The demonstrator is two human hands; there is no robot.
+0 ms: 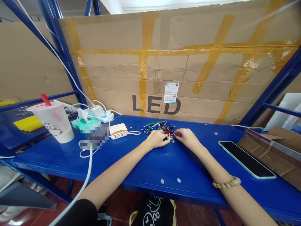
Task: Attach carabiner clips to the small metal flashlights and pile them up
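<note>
A heap of small coloured metal pieces (157, 126), green, blue, black and red, lies on the blue shelf (150, 166) near the cardboard wall. My left hand (158, 139) rests beside the heap's near edge, fingers curled and pinched. My right hand (186, 136) sits just to its right, fingers pinched too. Between the two hands is a small red and silver piece (170, 133), and both hands touch it. A bead bracelet (226, 183) circles my right wrist.
A lidded drink cup with a red straw (53, 121) stands at the left, with a teal tissue pack (86, 123), a white power strip (101, 115), a cream power bank (118, 131) and a white cable (86, 182). A phone (245, 158) lies at the right, beside a cardboard box (275, 150).
</note>
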